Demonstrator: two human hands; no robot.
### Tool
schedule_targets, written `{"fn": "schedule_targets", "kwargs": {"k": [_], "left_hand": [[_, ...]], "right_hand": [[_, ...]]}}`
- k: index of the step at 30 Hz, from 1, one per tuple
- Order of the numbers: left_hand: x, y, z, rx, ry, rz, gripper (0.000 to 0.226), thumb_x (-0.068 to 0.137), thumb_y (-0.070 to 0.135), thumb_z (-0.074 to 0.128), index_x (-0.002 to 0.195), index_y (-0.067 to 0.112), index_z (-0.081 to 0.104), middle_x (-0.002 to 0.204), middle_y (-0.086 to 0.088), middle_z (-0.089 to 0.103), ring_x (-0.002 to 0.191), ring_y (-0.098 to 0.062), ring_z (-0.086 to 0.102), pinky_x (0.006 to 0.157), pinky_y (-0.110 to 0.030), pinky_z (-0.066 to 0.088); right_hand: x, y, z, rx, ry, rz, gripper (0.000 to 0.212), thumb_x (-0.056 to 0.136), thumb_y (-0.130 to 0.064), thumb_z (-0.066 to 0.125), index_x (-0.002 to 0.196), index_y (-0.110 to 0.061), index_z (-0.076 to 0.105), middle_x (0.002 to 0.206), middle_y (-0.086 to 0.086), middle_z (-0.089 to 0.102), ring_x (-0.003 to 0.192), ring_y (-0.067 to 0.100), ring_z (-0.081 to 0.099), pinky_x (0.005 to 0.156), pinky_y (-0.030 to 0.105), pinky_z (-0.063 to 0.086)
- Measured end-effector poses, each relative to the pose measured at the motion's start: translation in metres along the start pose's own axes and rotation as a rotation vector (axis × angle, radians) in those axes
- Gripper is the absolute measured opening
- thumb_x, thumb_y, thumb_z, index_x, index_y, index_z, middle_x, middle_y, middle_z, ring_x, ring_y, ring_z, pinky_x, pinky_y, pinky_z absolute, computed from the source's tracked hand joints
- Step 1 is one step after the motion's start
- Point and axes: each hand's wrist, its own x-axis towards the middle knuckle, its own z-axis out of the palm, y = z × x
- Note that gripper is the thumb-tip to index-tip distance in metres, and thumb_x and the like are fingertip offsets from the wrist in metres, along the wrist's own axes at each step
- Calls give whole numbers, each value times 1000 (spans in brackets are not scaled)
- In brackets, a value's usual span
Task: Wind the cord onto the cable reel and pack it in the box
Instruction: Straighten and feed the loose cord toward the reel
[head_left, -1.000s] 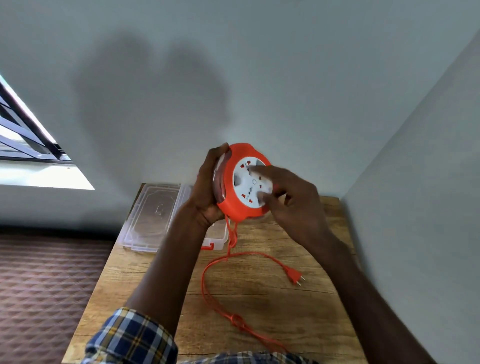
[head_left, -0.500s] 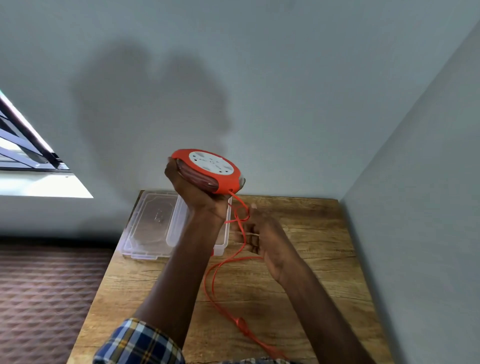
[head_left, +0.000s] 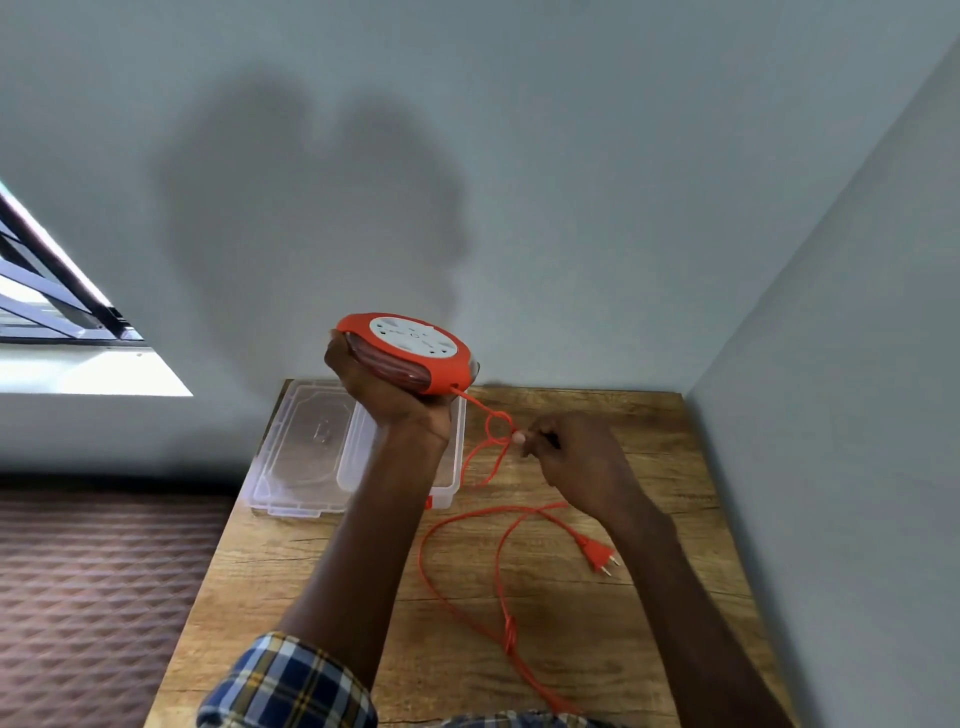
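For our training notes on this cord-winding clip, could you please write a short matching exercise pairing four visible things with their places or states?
Things:
1. cable reel
2. plug
3. box
4. cord loop

States:
A. lying loose on the table
B. pinched by the right hand
C. held up in the left hand
D. open on the table, behind the left arm

Pairs: 1-C, 2-A, 3-D, 4-B

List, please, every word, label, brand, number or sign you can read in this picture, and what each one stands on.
None can be read.
Cable reel: small marks on its white socket face, too small and blurred to read.
Lid of the clear box: a raised mark at its middle, not legible.
Plug: no text visible.
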Motion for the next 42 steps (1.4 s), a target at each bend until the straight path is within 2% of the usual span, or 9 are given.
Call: {"fn": "schedule_targets", "kwargs": {"k": [4, 8, 14, 18, 23, 26, 33, 39, 42], "left_hand": [[3, 0, -1, -32, 21, -12, 81, 94, 80, 31, 133, 18, 67, 135, -23, 67, 133, -53, 57, 102, -86, 36], [6, 3, -7, -12, 52, 12, 85, 95, 82, 29, 144, 20, 61, 143, -23, 64, 131, -53, 58, 102, -85, 40], [4, -3, -8, 4, 23, -9, 83, 95, 81, 30, 140, 19, 63, 140, -23, 65, 132, -52, 58, 104, -84, 38], [2, -6, -3, 28, -7, -27, 83, 95, 80, 31, 144, 20, 61, 145, -24, 63, 132, -52, 59, 100, -85, 40], [3, -11, -3, 28, -35, -36, 81, 96, 79, 31, 144, 22, 62, 142, -22, 65, 128, -50, 61, 99, -85, 42], [0, -13, -2, 51, -46, -61, 83, 95, 78, 30, 145, 19, 60, 149, -25, 60, 133, -53, 57, 100, -87, 38], [-3, -16, -1, 18, -42, -55, 82, 97, 75, 32, 150, 18, 57, 155, -25, 55, 140, -51, 52, 111, -84, 31], [-1, -15, -2, 36, -61, -45, 83, 97, 77, 31, 150, 19, 58, 152, -23, 58, 138, -52, 54, 107, -87, 34], [-2, -15, -3, 25, -72, -48, 84, 96, 78, 33, 149, 19, 58, 152, -24, 58, 138, -52, 54, 107, -87, 33]], "right_hand": [[-6, 1, -9, 526, -94, 43, 25, 100, -3, 58, 101, -19, 77, 94, -7, 80, 65, -3, 66, 65, 16, 44], [-13, 20, -17, 1001, -228, 71, 61, 93, 20, 44, 142, -13, 56, 127, 12, 72, 41, 1, 37, 45, 24, 21], [-11, 16, -7, 985, -162, 241, 57, 81, 21, 50, 123, -15, 68, 88, 4, 72, 103, 25, 73, 67, 30, 41], [-7, 5, -2, 1034, -38, 301, 13, 91, -19, 75, 102, -13, 70, 78, 4, 66, 86, 24, 73, 70, 35, 44], [-3, 0, -6, 1132, 132, 271, 29, 84, 9, 68, 66, -14, 61, 88, 13, 73, 80, 27, 68, 52, 24, 47], [-3, -1, -9, 1292, 101, 314, 29, 81, 21, 54, 92, -5, 62, 117, 17, 74, 82, 28, 70, 52, 26, 44], [-1, 0, 0, 949, 130, 327, 74, 86, 3, 61, 151, -20, 36, 116, 4, 71, 60, 11, 55, 47, 25, 34], [2, 6, 0, 756, 108, 330, 85, 79, -22, 84, 152, -23, 39, 110, -9, 71, 68, -3, 62, 51, 16, 44], [2, 6, 5, 799, 2, 418, 58, 79, -35, 85, 128, -24, 58, 103, -11, 72, 61, 5, 50, 50, 25, 37]]}}
